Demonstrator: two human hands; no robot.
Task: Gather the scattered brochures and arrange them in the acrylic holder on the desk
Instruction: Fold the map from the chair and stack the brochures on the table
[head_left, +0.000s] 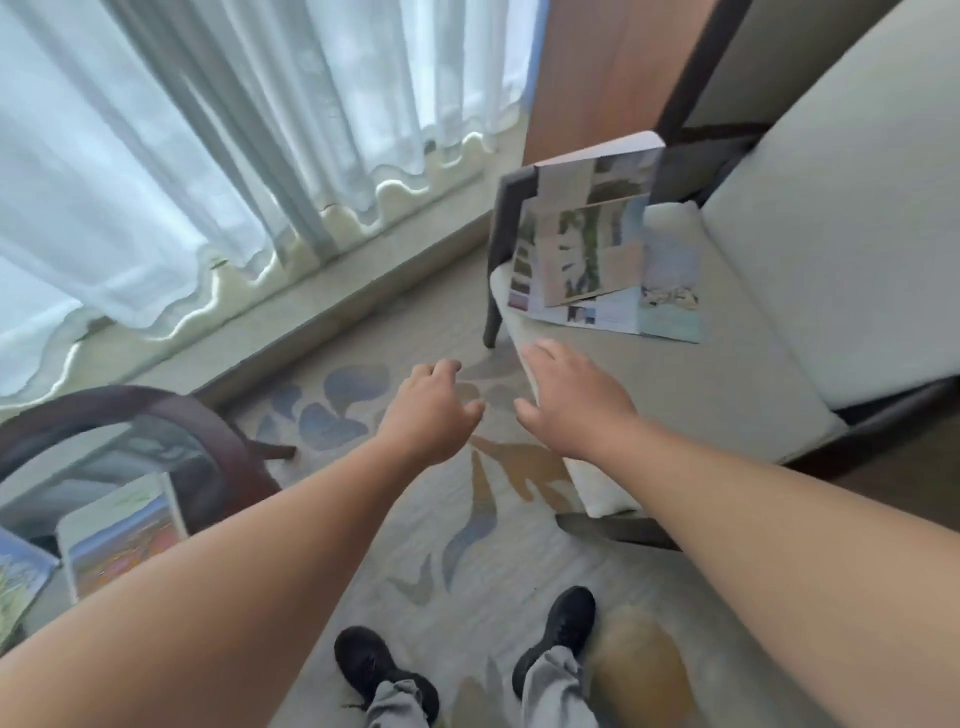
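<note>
Barely begun: my L hand (434, 410) & R hand (571, 400) loose, empty; glossy unfolded photo brochures (587, 249) just beyond R, ungathered.

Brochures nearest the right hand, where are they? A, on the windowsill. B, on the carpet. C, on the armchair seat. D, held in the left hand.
C: the brochures lie on the armchair seat, one leaning against its armrest; the left hand and right hand hold nothing.
</note>
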